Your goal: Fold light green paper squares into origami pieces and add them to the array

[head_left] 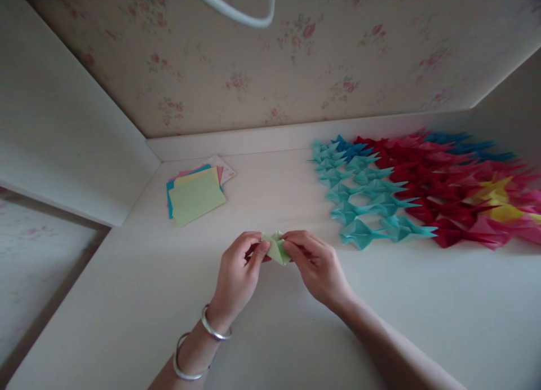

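We've got a folded green paper (279,251) just below frame center, our left hand (240,266) and right hand (318,266) both pinching it. Colored sheets (198,197) lie left of center, folded pieces (425,178) crowd the right, all on the table (274,195).

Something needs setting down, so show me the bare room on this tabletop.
Bare tabletop lies between the paper stack and the turquoise folded pieces, left of the left hand, and between the right forearm and those pieces. Crowded: far right, with red and pink pieces.
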Demonstrator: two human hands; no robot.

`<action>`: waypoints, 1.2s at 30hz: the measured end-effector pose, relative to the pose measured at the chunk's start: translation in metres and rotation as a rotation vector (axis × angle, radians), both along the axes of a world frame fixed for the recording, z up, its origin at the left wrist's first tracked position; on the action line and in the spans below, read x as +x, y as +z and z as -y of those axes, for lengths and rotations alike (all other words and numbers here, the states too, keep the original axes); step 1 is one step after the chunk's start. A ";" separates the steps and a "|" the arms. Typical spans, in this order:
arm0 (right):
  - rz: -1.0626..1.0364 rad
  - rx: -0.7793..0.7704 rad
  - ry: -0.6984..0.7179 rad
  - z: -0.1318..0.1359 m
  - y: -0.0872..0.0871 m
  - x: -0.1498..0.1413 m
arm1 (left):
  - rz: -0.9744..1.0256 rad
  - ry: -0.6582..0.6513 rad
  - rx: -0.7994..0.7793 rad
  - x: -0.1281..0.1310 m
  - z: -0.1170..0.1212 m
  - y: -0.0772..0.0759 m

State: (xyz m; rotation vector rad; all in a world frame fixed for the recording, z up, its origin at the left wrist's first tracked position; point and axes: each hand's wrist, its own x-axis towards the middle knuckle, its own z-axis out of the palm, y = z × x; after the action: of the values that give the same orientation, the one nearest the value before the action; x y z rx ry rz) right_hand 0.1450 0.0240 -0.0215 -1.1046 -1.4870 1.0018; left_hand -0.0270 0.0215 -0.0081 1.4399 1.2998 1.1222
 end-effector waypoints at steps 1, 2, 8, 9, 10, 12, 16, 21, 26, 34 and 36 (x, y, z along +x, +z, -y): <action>0.017 0.003 -0.016 0.000 0.000 -0.001 | -0.008 -0.009 0.008 0.000 0.000 0.000; 0.038 0.012 -0.032 0.000 0.000 -0.001 | -0.012 -0.012 0.013 0.000 0.000 0.000; 0.059 0.054 -0.148 -0.001 -0.005 -0.005 | 0.036 0.004 -0.017 0.005 0.000 -0.003; 0.019 0.024 -0.171 -0.002 -0.006 -0.006 | 0.041 0.008 -0.027 0.006 0.000 -0.004; -0.031 -0.016 -0.191 -0.003 -0.008 -0.006 | 0.040 0.013 -0.038 0.006 -0.001 -0.004; -0.124 -0.103 -0.218 -0.004 -0.010 -0.005 | 0.024 0.027 -0.072 0.005 -0.002 -0.004; -0.210 -0.180 -0.242 -0.006 -0.008 -0.002 | 0.039 0.087 -0.108 0.000 -0.005 -0.005; -0.276 -0.141 -0.279 -0.006 -0.007 -0.001 | 0.036 0.094 -0.089 -0.004 -0.006 -0.006; -0.353 -0.212 -0.314 -0.007 -0.011 -0.001 | -0.018 0.049 -0.092 -0.005 -0.009 -0.012; -0.233 -0.301 -0.252 -0.001 -0.041 -0.011 | -0.337 0.082 0.054 -0.013 -0.059 0.002; -0.137 -0.272 -0.235 -0.001 -0.052 -0.015 | -0.440 0.045 0.097 -0.009 -0.083 0.007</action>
State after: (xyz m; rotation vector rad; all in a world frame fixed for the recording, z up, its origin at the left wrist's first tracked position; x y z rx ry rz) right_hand 0.1300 0.0246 -0.0736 -1.3405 -1.1045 1.1105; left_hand -0.0358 0.1040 -0.0013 1.8073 1.6020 0.9363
